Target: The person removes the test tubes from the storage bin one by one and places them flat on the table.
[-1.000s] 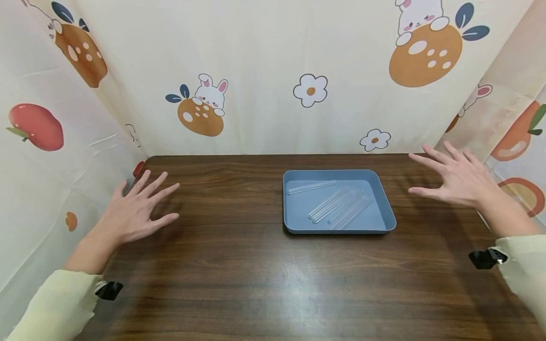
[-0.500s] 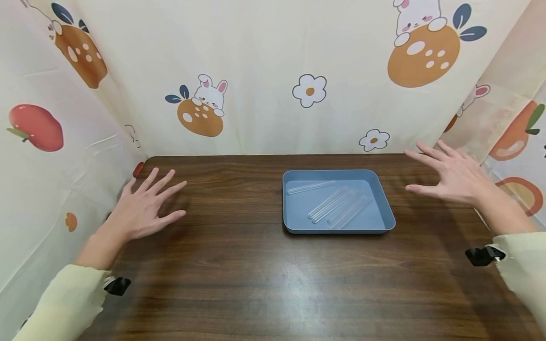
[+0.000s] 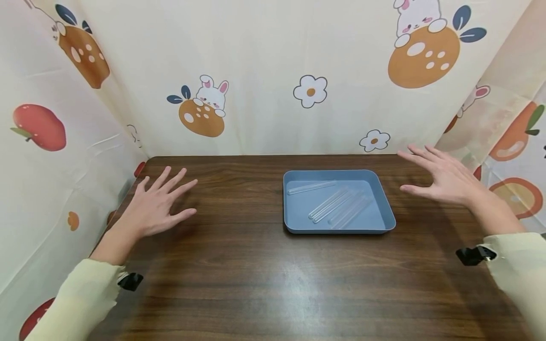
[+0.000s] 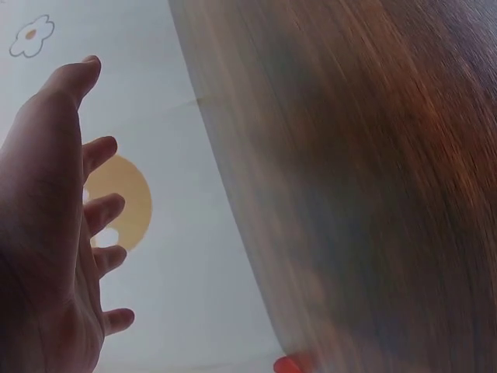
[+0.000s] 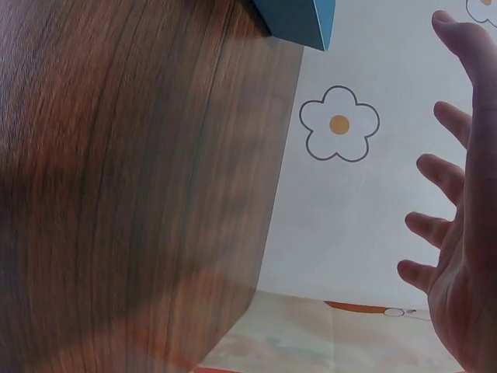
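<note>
**Surface colours and printed patterns**

The tray (image 3: 380,214) is showing plain grey-blue; the tubes (image 3: 327,203) are appearing clear and colourless. The tabletop (image 3: 230,270) is displaying dark-brown wood grain. The cream backdrop (image 3: 264,47) is bearing orange-brown fruits (image 3: 424,58), pink-eared white rabbits (image 3: 212,98) and orange-centred white flowers (image 3: 310,91). Both sleeves (image 3: 77,299) are showing pale yellow-green.

Head cam fwd/dn over tbl (image 3: 239,265)

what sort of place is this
Probably a small screened-off tabletop workspace, though the wider room is out of view: a dark wood-grain table, fruit-and-bunny printed sheets on three sides, and a blue tray of clear tubes.
</note>
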A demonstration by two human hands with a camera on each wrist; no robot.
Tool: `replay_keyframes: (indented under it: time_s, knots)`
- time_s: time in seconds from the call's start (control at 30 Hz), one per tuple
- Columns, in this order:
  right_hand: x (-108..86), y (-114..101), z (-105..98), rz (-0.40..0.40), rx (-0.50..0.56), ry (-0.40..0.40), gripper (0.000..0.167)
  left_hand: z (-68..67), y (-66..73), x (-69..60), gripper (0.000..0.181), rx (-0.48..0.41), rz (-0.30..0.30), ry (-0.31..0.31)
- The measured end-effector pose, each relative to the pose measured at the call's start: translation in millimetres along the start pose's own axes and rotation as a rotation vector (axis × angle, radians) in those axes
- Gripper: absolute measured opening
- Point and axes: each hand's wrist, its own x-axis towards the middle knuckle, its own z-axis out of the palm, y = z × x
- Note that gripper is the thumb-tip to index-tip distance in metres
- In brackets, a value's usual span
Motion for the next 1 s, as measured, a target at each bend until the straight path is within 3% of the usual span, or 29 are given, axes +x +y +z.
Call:
replay_keyframes:
  time_s: [0.27,0.7,1.0]
  knots:
    - [-1.6,-4,7,0.005,0.165,-0.003,0.092,0.8,7.3,9.3,0.08,-0.016,0.002,-0.005]
    - [2.0,-6,19,-0.011,0.282,0.012,0.095,2.7,23.1,26.7,0.08,-0.055,0.04,0.024]
    - [4.4,-9,32,0.026,0.352,-0.042,0.09,-0.5,37.2,39.3,0.08,-0.082,0.06,0.021]
